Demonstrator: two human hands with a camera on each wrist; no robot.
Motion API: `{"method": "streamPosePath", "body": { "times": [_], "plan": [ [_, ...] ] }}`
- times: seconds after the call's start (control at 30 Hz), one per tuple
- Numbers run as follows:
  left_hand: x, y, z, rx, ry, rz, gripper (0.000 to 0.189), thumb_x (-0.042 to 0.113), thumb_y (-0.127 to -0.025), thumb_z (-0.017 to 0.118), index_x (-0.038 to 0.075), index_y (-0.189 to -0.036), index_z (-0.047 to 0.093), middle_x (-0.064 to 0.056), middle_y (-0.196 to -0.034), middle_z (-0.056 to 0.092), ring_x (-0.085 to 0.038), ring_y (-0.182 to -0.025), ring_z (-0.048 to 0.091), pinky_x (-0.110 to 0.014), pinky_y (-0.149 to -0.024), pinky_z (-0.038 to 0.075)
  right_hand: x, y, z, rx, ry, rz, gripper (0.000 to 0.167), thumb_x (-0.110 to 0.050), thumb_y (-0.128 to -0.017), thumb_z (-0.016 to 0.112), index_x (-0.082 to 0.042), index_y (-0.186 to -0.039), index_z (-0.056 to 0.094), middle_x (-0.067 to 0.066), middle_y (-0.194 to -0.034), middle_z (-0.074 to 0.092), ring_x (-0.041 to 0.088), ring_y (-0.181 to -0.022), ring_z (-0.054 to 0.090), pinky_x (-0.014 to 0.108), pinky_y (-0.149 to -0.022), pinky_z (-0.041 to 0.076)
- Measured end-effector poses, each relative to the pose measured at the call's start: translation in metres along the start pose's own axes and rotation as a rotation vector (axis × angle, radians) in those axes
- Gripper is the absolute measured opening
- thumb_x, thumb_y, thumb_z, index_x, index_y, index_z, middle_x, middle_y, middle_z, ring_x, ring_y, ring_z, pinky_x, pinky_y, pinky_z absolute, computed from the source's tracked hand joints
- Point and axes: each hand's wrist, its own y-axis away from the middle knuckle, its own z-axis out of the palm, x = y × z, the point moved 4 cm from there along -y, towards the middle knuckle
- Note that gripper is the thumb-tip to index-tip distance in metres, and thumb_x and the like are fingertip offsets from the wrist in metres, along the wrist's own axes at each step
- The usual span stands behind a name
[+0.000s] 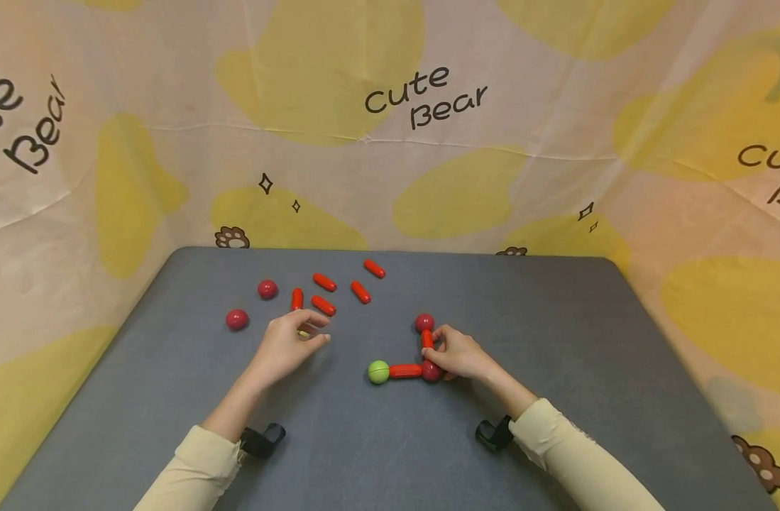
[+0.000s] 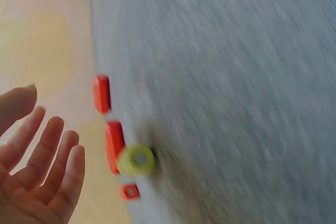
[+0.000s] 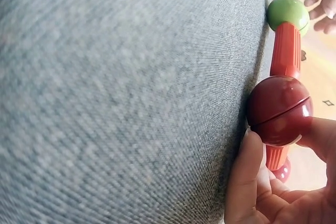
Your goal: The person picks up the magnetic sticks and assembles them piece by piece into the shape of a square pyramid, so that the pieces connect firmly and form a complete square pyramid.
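Observation:
My left hand point(image 1: 289, 345) hovers above the table's left part with fingers loosely bent and nothing in them; its spread fingers show in the left wrist view. Close by is a yellow-green stick point(image 2: 137, 160), mostly hidden by that hand from the head camera. My right hand point(image 1: 464, 355) pinches the dark red corner ball point(image 3: 279, 109) between thumb and finger. An L shape is joined there: one red stick point(image 1: 405, 371) runs left to a green ball point(image 1: 378, 372), and another red stick point(image 1: 427, 339) runs back to a second dark red ball point(image 1: 424, 323).
Several loose red sticks point(image 1: 324, 282) lie beyond my left hand. Two red balls, one nearer point(image 1: 237, 319) and one farther point(image 1: 267, 289), rest to its left. A patterned cloth point(image 1: 428, 170) hangs behind the grey table point(image 1: 556, 319).

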Motion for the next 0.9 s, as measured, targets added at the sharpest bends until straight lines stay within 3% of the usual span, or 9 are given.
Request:
{"method": "streamPosePath", "body": {
  "times": [0.2, 0.4, 0.6, 0.9],
  "plan": [
    [-0.021, 0.001, -0.012, 0.045, -0.048, -0.107, 0.026, 0.018, -0.078, 0.072, 0.006, -0.101, 0.067, -0.011, -0.099, 0.067, -0.023, -0.085, 0.065, -0.036, -0.069, 0.051, 0.001, 0.0, 0.0, -0.004, -0.006, -0.003, 0.032, -0.021, -0.085, 0.064, -0.003, -0.108, 0.052, 0.003, -0.071, 0.058, 0.012, -0.046, 0.057, 0.027, -0.046, 0.049],
    [-0.032, 0.005, -0.015, 0.053, -0.096, -0.207, 0.034, 0.022, -0.076, 0.074, 0.002, -0.102, 0.065, -0.014, -0.101, 0.066, -0.026, -0.084, 0.064, -0.037, -0.069, 0.05, 0.002, -0.001, 0.001, -0.005, -0.023, -0.009, 0.031, -0.02, -0.085, 0.064, -0.003, -0.107, 0.052, 0.003, -0.071, 0.058, 0.012, -0.046, 0.057, 0.028, -0.046, 0.049],
    [-0.039, 0.006, -0.009, 0.026, -0.165, -0.251, 0.043, 0.027, -0.072, 0.077, 0.001, -0.104, 0.064, -0.015, -0.096, 0.066, -0.028, -0.088, 0.06, -0.042, -0.074, 0.044, 0.001, -0.001, 0.0, -0.004, -0.023, -0.001, 0.031, -0.021, -0.085, 0.064, -0.003, -0.108, 0.052, 0.003, -0.071, 0.058, 0.012, -0.046, 0.056, 0.028, -0.045, 0.049],
    [-0.042, 0.005, -0.004, -0.02, -0.188, -0.263, 0.047, 0.031, -0.068, 0.08, 0.004, -0.102, 0.063, -0.01, -0.089, 0.062, -0.022, -0.077, 0.055, -0.033, -0.062, 0.039, 0.002, 0.0, 0.0, -0.01, -0.021, 0.005, 0.032, -0.021, -0.085, 0.065, -0.003, -0.108, 0.052, 0.003, -0.071, 0.057, 0.012, -0.047, 0.056, 0.027, -0.046, 0.049]
  ]
}}
